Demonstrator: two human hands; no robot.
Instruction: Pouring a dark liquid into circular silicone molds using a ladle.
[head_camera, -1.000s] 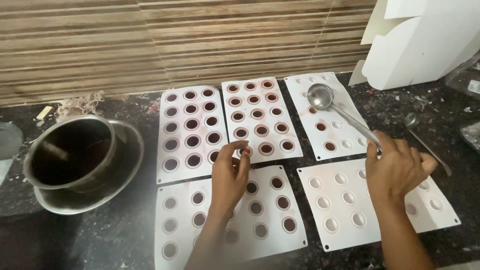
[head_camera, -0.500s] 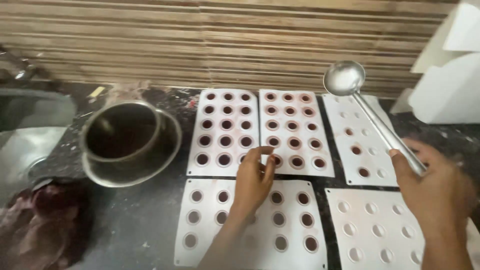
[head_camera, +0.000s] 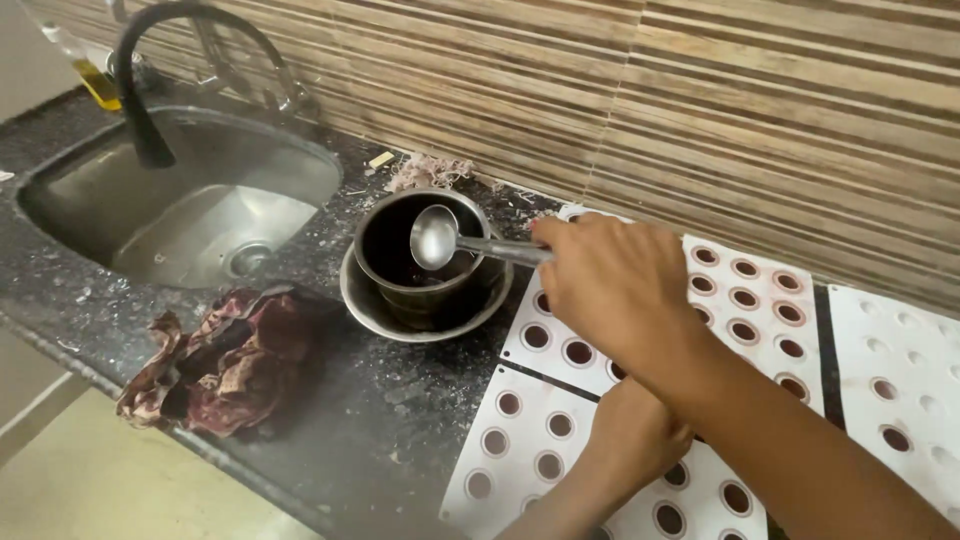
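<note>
Right hand (head_camera: 615, 285): fingers closed around the ladle (head_camera: 436, 237) handle, bowl over the pot (head_camera: 420, 250).
Left hand (head_camera: 635, 435): resting on a white mould (head_camera: 520, 420), finger spread not visible.

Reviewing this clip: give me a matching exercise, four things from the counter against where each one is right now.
Things:
1. ladle
2. dark pot
3. crumpled cloth
4. left hand

Places:
A. at the counter's front edge, below the sink
B. resting on a white mould tray
C. bowl over the pot's mouth, handle in the right hand
D. standing in a shallow steel dish

Pairs: 1-C, 2-D, 3-A, 4-B
</note>
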